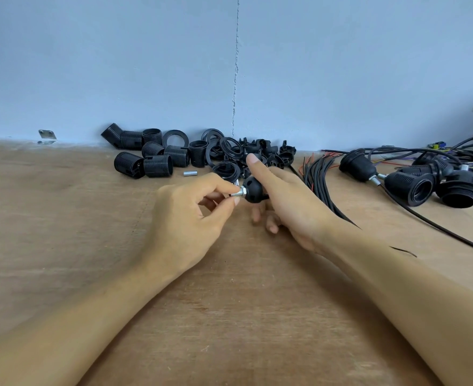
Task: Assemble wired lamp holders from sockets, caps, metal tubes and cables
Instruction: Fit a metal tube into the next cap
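One black cap (253,192) sits just above the wooden table (229,302), gripped by the right hand (291,201) (its forefinger sticks straight up), while the left hand (191,215) pinches a threaded metal tube (236,193) set in the cap's end. Behind, partly hidden by that forefinger, lie loose rings and caps (229,150); threaded sockets (152,158) to the left with a spare tube (189,173) beside them, bundled cables (317,174) and finished holders (413,186) to the right.

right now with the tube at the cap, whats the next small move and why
Probably turn the metal tube with the left hand, screwing it deeper into the cap. Thumb and forefinger pinch the tube, its end sits at the cap's neck with most of it showing, and the right hand grips the cap.
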{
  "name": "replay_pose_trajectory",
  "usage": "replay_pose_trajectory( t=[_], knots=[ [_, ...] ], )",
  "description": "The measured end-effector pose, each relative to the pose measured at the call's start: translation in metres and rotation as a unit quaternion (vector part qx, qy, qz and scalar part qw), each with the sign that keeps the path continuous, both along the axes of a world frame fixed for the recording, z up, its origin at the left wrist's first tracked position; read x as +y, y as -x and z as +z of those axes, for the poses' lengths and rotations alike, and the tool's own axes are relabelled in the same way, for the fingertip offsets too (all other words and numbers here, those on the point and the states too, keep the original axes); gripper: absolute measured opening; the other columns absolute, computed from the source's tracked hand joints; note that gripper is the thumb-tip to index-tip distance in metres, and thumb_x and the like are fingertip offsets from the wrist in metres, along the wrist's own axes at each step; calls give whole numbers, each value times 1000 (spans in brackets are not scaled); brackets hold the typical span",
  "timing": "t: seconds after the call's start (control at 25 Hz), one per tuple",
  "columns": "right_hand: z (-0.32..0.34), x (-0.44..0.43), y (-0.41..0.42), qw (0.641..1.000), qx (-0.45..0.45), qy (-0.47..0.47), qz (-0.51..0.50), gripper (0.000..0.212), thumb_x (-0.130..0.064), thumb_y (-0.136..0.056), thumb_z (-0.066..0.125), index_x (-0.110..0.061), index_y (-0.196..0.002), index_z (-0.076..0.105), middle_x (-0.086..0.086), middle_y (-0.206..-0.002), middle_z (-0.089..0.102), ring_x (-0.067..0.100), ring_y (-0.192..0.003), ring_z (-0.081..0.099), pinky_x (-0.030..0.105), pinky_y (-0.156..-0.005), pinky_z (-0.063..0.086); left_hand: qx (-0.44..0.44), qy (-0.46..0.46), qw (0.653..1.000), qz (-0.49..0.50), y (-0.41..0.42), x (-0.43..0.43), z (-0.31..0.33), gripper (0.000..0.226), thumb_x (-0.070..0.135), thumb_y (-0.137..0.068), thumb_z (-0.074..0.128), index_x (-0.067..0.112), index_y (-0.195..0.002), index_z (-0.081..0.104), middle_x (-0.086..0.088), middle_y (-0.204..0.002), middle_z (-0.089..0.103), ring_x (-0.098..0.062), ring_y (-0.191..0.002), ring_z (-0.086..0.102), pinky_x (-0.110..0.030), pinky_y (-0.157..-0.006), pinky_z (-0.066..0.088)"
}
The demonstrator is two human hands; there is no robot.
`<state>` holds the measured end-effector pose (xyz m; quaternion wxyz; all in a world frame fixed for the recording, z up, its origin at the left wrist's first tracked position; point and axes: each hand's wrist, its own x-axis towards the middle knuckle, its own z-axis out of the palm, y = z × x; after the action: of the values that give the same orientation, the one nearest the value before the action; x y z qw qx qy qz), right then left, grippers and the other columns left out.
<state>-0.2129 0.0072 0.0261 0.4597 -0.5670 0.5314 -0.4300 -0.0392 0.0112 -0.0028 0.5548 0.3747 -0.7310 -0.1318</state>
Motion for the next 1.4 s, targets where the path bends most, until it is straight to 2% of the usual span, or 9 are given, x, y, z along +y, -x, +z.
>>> replay_pose_trajectory(
  t=[0.28, 0.4, 0.52, 0.72, 0.92, 1.04, 1.2, 1.32, 1.4],
  knots=[
    [0, -1, 4, 995, -89, 3, 52, 53, -58, -95, 56, -8, -98, 69, 2, -85, 68, 21, -69, 65, 27, -46, 46, 4, -23, 1000, 20, 1, 1, 3, 26, 8, -86, 81, 32, -91, 75, 15, -79, 75, -6, -74, 71, -16, -64, 54],
    [1, -1, 9, 989, -97, -5, 108, 25, -42, -95, 66, -18, -89, 73, 6, -94, 62, 22, -75, 61, 28, -50, 47, 34, -62, 997, 33, -2, -5, 2, 18, 11, -88, 79, 29, -91, 74, 14, -80, 74, -7, -73, 72, -22, -69, 58],
    [-1, -1, 8, 992, -83, 2, 94, 21, -34, -95, 67, -16, -87, 71, 9, -91, 64, 18, -69, 60, 27, -49, 47, 51, -87, 995, 22, -4, -7, 4, 24, 11, -88, 78, 34, -89, 71, 16, -82, 75, -7, -72, 72, -23, -69, 60],
    [1, 1, 0, 999, 42, 5, 22, 69, -75, -91, 46, -15, -64, 68, 6, -57, 59, 18, -45, 50, 24, -38, 37, 24, -36, 999, 10, -2, -2, 6, 38, 6, -86, 79, 43, -86, 68, 17, -86, 75, -6, -75, 73, -14, -65, 53],
    [0, 1, 0, 998, 61, 11, -13, 72, -75, -91, 44, -13, -61, 67, 2, -51, 57, 17, -40, 47, 22, -36, 34, 22, -46, 999, -7, -1, 0, 4, 34, 9, -84, 81, 41, -91, 72, 20, -85, 75, -5, -74, 72, -11, -65, 53],
    [-1, 1, 1, 998, 54, 16, 2, 72, -79, -87, 47, -13, -65, 68, 4, -55, 58, 22, -46, 50, 25, -39, 38, 41, -58, 997, -20, -1, -2, 2, 20, 14, -88, 79, 30, -99, 76, 17, -87, 76, -7, -74, 74, -20, -66, 59],
    [-2, 2, 5, 996, 28, 58, 60, 44, -54, -90, 67, -13, -75, 65, 4, -65, 57, 17, -47, 50, 26, -40, 37, 60, -76, 995, 0, -5, -9, 1, 18, 11, -92, 75, 29, -95, 74, 14, -86, 77, -7, -69, 75, -31, -69, 63],
    [-3, 2, 9, 995, 14, 84, 56, 27, -31, -92, 73, -16, -73, 60, 4, -63, 55, 15, -45, 49, 25, -41, 37, 57, -97, 994, -5, -7, -11, 1, 20, 10, -91, 75, 29, -93, 74, 14, -84, 77, -7, -68, 75, -27, -65, 62],
    [-3, 1, 9, 995, 19, 95, 31, 26, -30, -91, 74, -16, -74, 60, -1, -55, 53, 13, -44, 47, 24, -41, 37, 54, -109, 992, -26, -7, -11, 1, 21, 9, -92, 74, 29, -93, 73, 11, -82, 77, -9, -68, 75, -23, -63, 60]
  ],
)
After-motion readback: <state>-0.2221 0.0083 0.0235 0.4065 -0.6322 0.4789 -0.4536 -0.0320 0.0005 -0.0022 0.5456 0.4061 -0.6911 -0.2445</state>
